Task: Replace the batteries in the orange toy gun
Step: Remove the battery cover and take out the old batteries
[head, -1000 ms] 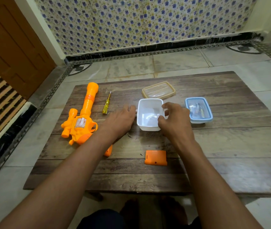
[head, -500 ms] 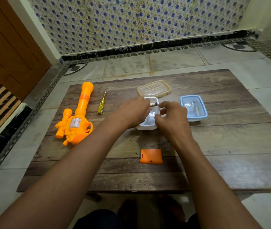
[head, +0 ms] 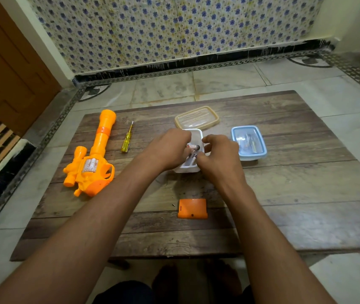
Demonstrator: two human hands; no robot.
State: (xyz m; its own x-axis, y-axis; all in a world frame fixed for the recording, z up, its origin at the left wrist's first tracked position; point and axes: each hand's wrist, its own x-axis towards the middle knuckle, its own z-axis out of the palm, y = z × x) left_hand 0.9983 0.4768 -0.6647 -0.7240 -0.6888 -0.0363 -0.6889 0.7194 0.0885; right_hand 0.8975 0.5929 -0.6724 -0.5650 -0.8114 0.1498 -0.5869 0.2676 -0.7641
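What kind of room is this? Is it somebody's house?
Probably a room in a home. A low wooden table stands on a stone tile floor, with flowered wall tiles behind and a wooden door to the left. It looks lived-in, not like a workshop.

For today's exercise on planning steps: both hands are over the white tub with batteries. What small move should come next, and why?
Probably let the batteries drop into the white tub. Both the left hand and right hand hold one above it, while the gun lies apart, its cover already off.
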